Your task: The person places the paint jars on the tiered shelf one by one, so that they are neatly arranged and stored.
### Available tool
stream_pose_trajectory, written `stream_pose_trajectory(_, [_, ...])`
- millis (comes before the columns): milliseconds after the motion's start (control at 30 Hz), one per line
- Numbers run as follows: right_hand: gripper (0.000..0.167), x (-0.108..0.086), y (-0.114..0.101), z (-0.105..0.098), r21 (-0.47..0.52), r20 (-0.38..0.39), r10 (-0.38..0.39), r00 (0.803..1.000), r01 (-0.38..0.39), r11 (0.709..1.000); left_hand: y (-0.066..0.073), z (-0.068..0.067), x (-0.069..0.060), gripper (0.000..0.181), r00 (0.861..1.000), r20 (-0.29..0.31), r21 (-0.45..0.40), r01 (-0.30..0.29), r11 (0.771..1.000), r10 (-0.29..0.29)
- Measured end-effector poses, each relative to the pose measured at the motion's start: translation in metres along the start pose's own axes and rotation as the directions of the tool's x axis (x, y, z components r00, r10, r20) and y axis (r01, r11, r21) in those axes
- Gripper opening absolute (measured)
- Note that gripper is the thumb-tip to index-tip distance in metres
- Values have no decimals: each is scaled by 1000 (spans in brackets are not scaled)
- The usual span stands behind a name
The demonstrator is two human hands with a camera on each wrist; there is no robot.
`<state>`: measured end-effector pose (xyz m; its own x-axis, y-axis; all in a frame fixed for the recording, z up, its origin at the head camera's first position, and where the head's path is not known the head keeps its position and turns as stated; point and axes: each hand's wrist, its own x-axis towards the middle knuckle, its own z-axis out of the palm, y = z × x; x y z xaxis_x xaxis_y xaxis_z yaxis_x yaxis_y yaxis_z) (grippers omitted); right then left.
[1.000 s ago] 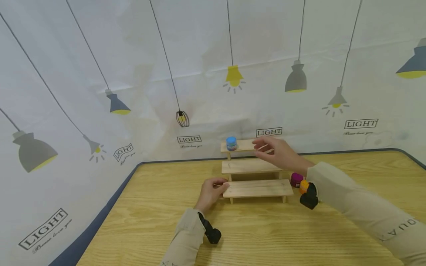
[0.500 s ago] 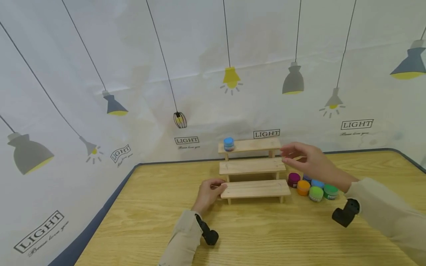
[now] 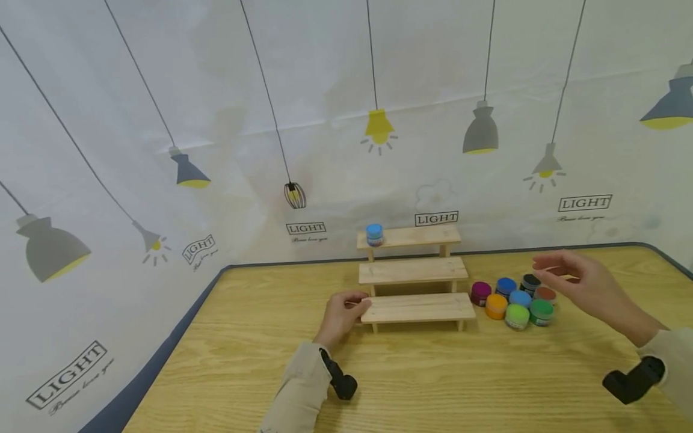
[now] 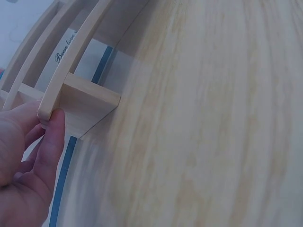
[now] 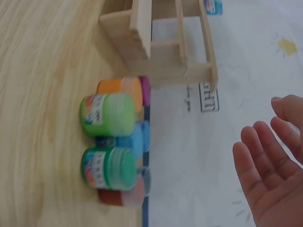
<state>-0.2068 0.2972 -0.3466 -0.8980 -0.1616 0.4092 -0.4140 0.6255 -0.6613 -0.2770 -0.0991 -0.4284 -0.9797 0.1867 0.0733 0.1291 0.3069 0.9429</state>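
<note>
A three-tiered wooden shelf stand (image 3: 417,308) stands on the table near the wall. My left hand (image 3: 340,314) pinches the left end of its lowest board, and the left wrist view shows thumb and fingers (image 4: 56,135) at the board's corner. One light blue paint jar (image 3: 375,236) sits upright at the left end of the top tier. My right hand (image 3: 592,291), holding nothing, hovers just right of a cluster of paint jars, its fingers (image 5: 248,163) loosely bent. Nearest it are a reddish-brown jar (image 3: 545,294), a black-lidded jar (image 3: 530,282) and a green jar (image 3: 542,313).
Further jars stand close together right of the stand: purple (image 3: 481,293), orange (image 3: 496,307), light green (image 3: 517,316), dark blue (image 3: 506,287) and another light blue jar (image 3: 520,299). Behind the wooden table (image 3: 433,379) rises a wall covering (image 3: 335,144) printed with lamps.
My right hand has moved from the top tier out to the right, past the jars, uncovering them. My left hand stays at the lowest board, and the jar on the top tier has not moved.
</note>
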Motion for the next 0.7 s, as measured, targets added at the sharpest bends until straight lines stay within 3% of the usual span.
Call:
stream_pose_trajectory(233, [27,-9,34,-3,-85,-46,33,998,-37,996,5,0,-3,25,1000,-5,24,5,1000,-5])
stream_pose_trajectory(500, [35,-12,118,13,-166,-105,114,988,-130,977,7,1,-3,22,1000,-28,30,0,1000,1])
stream_pose_trajectory(600, [38,-13,118,14,-155,-69,143,987,-153,976,7,1,-3,22,999,-33,30,5,1000,-4])
stream_pose_trajectory(700, [38,-13,101,13,-138,-39,160,986,-164,977,6,1,-3,21,999,-37,27,13,1000,-12])
